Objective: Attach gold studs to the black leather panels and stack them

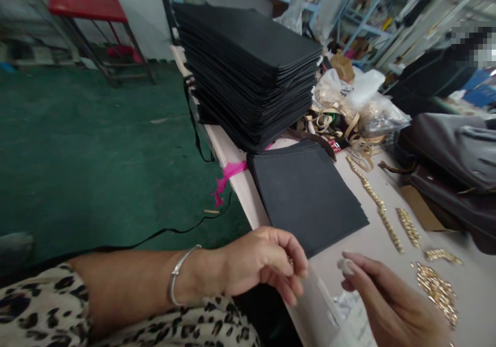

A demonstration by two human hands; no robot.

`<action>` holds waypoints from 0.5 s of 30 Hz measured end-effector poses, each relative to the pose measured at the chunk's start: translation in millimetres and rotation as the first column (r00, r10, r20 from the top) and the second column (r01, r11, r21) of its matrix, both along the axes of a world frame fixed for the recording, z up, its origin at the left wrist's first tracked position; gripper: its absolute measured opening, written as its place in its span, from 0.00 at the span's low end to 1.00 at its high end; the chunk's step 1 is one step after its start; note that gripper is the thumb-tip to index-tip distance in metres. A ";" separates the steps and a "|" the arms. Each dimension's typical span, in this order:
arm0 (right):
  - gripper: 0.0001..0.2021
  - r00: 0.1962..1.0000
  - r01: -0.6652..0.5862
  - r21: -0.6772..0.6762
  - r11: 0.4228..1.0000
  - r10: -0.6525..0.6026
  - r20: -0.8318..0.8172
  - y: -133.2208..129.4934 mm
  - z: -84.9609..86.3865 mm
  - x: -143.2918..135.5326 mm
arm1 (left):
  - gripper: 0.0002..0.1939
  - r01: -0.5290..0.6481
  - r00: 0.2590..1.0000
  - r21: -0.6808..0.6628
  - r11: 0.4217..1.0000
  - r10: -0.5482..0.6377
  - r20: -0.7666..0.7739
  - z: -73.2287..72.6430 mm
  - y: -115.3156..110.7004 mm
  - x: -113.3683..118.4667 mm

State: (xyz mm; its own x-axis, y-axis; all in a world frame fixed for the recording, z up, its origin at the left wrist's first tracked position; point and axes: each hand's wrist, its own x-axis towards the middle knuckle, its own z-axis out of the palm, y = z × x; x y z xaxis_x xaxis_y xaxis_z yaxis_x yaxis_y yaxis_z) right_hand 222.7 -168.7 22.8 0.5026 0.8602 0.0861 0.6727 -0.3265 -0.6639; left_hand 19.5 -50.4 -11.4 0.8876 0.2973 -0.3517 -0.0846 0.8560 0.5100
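My left hand, a silver bangle on its wrist, hovers at the near edge of the table with its fingers curled in. A tiny shiny bit shows between thumb and forefinger, too small to name. To the right, my right hand has thumb and forefinger pressed together; whatever they pinch cannot be made out. Just beyond both hands lies a short stack of black sheets. A heap of small gold metal pieces is beside my right hand, with rows of gold pieces farther back.
A tall stack of black sheets stands at the table's far left. Plastic bags and tan strips lie behind, with dark leather bags at right. Pink tape hangs off the table edge. A red stool stands on the green floor.
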 end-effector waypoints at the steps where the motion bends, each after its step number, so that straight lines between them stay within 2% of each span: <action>1: 0.19 0.999 0.046 -0.019 0.999 -0.046 -0.024 14.4 -5.4 0.9 | 0.08 -0.071 0.997 0.020 0.997 0.072 -0.035 -2.6 5.2 -6.5; 3: 0.22 0.990 0.057 -0.024 0.998 -0.060 -0.127 46.8 -16.6 0.3 | 0.10 -0.206 0.968 0.083 0.975 0.215 -0.129 -9.3 13.6 -18.7; 6: 0.24 0.965 -0.005 0.015 1.000 0.009 -0.264 94.4 -32.6 -1.4 | 0.15 -0.356 0.872 0.217 0.909 0.407 -0.273 -18.1 22.2 -32.4; 9: 0.23 0.990 -0.042 0.024 0.999 0.045 -0.136 125.5 -44.5 -0.1 | 0.21 -0.378 0.817 0.330 0.865 0.479 -0.321 -21.7 27.5 -38.0; 12: 0.20 0.994 -0.087 0.014 0.996 0.086 0.069 132.7 -48.7 2.0 | 0.23 -0.354 0.831 0.383 0.853 0.475 -0.290 -21.1 31.6 -37.8; 15: 0.17 0.980 -0.177 0.001 0.984 0.176 0.096 119.7 -47.1 -0.4 | 0.17 -0.334 0.836 0.447 0.830 0.480 -0.266 -20.8 33.7 -37.3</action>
